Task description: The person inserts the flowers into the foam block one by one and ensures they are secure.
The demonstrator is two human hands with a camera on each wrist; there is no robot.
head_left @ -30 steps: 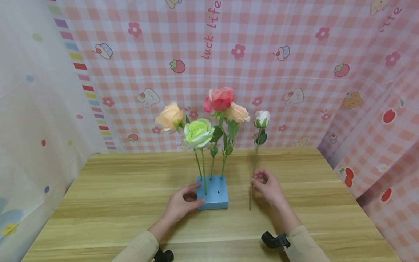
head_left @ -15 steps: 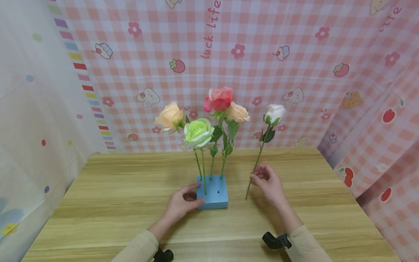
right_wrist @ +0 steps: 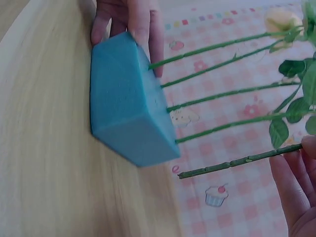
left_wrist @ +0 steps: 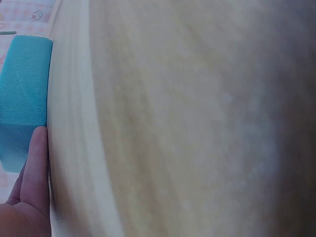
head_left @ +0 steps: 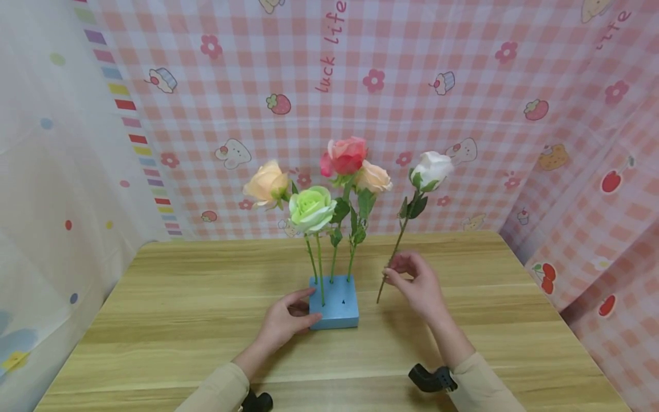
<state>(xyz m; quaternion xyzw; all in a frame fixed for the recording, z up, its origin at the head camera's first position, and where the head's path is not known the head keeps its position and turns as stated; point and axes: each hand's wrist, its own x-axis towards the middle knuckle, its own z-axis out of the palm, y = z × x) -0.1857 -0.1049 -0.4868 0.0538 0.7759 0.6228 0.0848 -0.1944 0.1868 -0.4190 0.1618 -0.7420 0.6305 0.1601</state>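
Note:
A blue foam block (head_left: 341, 313) stands on the table, its top carrying several upright artificial roses. My left hand (head_left: 283, 320) holds the block's left side, thumb near the front corner and fingers toward the back. To the right of the block, my right hand (head_left: 419, 289) pinches the stem of a white rose (head_left: 432, 170) between thumb and fingertips. That rose leans right, bloom up, and its bare stem end (right_wrist: 197, 172) points down beside the block, apart from it. A small dark hole (head_left: 343, 301) shows in the block's top at front right.
In the block stand a green rose (head_left: 312, 209), a pink-red rose (head_left: 346, 155) and peach roses, one being the left peach rose (head_left: 268, 183). Behind the wooden table (head_left: 180, 320) hangs a pink checked cloth (head_left: 309, 51).
My right hand has moved left and slightly up with the white rose, bringing the stem end closer to the block. The rose now tilts to the right. My left hand stays put.

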